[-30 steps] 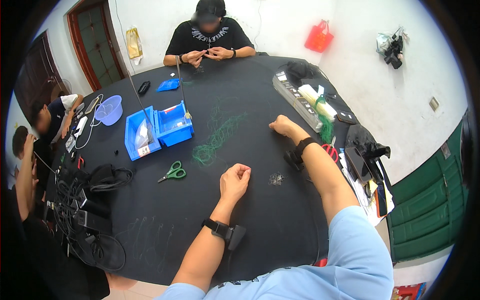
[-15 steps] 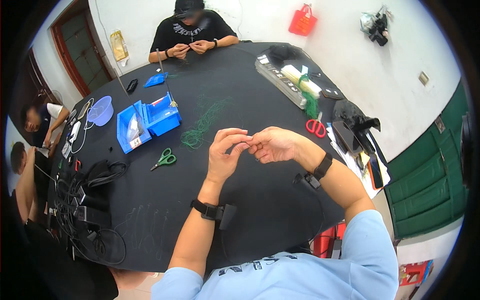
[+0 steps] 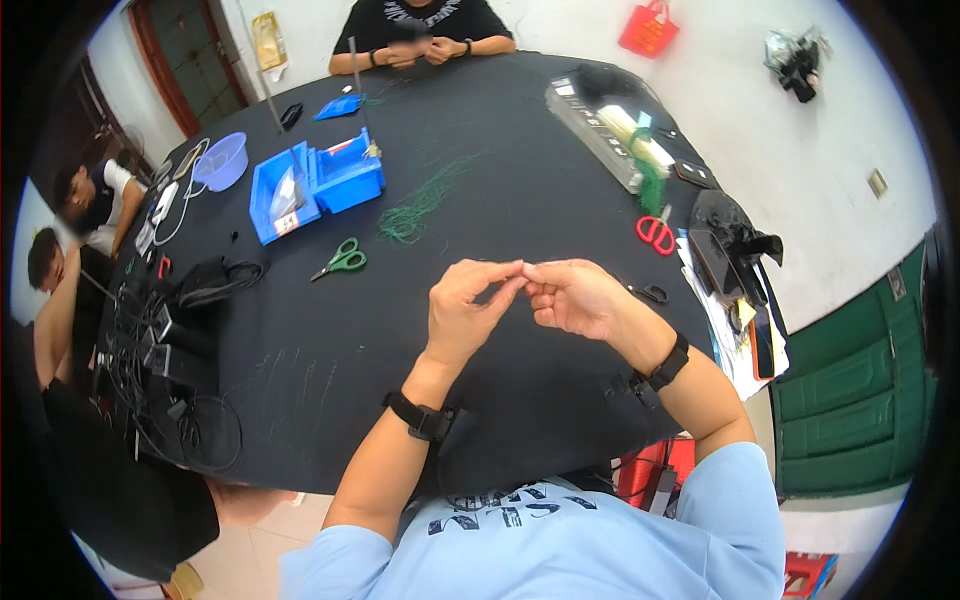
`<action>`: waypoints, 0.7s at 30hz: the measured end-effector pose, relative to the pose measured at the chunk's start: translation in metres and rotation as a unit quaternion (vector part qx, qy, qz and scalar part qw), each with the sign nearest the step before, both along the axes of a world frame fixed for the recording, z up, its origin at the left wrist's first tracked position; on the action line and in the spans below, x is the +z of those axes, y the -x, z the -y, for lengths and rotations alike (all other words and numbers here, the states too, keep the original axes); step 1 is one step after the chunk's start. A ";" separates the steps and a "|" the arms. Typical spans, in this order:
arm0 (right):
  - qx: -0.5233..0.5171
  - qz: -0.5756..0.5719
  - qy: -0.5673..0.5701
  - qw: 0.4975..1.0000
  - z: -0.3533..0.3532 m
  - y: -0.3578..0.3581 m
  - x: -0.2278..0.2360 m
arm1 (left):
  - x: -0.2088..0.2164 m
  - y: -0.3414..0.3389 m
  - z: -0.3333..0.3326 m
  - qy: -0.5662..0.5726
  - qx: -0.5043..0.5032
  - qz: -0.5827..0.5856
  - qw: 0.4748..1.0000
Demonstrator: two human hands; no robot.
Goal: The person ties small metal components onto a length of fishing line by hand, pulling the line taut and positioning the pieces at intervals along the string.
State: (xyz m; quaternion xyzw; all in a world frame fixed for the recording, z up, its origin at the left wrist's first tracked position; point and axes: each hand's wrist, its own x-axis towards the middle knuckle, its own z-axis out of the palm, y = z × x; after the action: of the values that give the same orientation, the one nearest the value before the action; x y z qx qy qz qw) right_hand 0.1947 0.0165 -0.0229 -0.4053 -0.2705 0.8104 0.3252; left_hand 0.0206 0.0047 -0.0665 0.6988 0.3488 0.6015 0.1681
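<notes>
My left hand [image 3: 465, 310] and my right hand [image 3: 578, 300] meet above the middle of the black table [image 3: 540, 420]. Thumb and forefinger of each are pinched, tip close to tip. What lies between them is too thin or small to make out. Farther off, left of centre, is a loose tangle of green thread [image 3: 412, 218]. Green-handled scissors [image 3: 347, 259] lie to the left of my hands. A small black-handled tool [image 3: 653, 293] shows just beyond my right wrist, partly hidden. Red-handled scissors [image 3: 656, 236] rest farther right.
Blue plastic bins [image 3: 345, 188] with upright rods stand at the far left, near a purple basin [image 3: 224, 160]. Black cables and boxes [image 3: 185, 355] crowd the left edge. Papers, phones and a black bag [image 3: 722, 222] line the right edge. Other people sit across and left.
The table and its things appear shifted upward as the view has tilted down. My hands stay pinched together, their fingertips now slightly farther right in view. The small black-handled tool has come into sight.
</notes>
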 end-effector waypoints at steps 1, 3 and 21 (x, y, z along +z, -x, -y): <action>-0.002 0.002 -0.002 1.000 0.002 0.002 -0.006 | -0.006 0.002 0.005 0.021 0.016 0.003 1.000; 0.001 0.003 -0.005 1.000 0.005 0.009 -0.014 | -0.015 0.006 0.011 0.033 0.047 -0.001 0.998; 0.016 0.022 0.010 1.000 -0.012 0.046 -0.019 | -0.011 0.053 0.007 0.014 0.070 -0.086 0.994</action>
State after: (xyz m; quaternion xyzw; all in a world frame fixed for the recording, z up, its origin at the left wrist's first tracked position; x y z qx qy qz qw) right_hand 0.1484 0.0290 -0.0418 -0.4224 -0.2757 0.8090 0.3019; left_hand -0.0323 -0.0019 -0.0777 0.7193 0.4183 0.5446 0.1048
